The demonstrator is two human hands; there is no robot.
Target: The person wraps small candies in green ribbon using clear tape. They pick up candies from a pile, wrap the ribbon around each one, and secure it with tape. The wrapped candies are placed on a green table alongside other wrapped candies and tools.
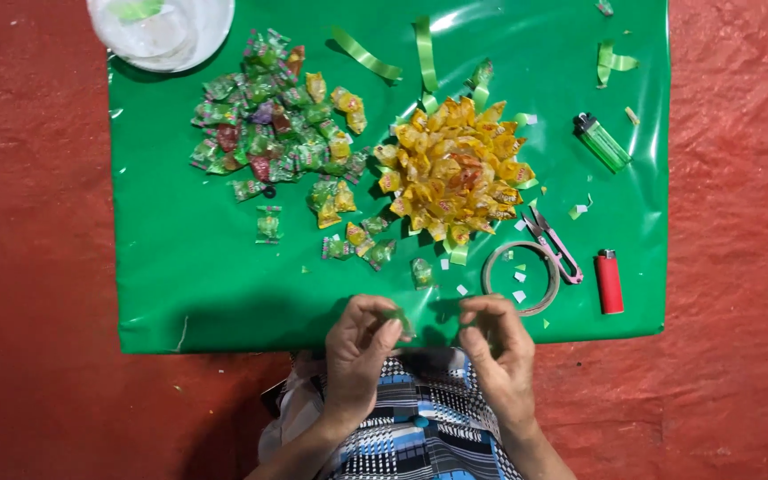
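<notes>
Left hand (pixel 359 342) pinches a small green wrapped candy (pixel 399 322) at its fingertips, low centre, over the near edge of the green sheet (pixel 188 267). Right hand (pixel 498 342) is curled just beside it, fingertips closed; can't tell if it holds anything. Candy looks light, hard core, crinkly slick wrapper: best gripped by the twisted ends. Beyond the hands: yellow candy rosette (pixel 453 171). Beyond the right hand: tape roll (pixel 521 277), snips (pixel 555 244), red lighter (pixel 609 281).

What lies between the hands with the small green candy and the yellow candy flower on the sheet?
A tape ring and one loose green candy lie near that line, flat on the green sheet. Nothing upright blocks the left hand or right hand from the candy flower.
</notes>
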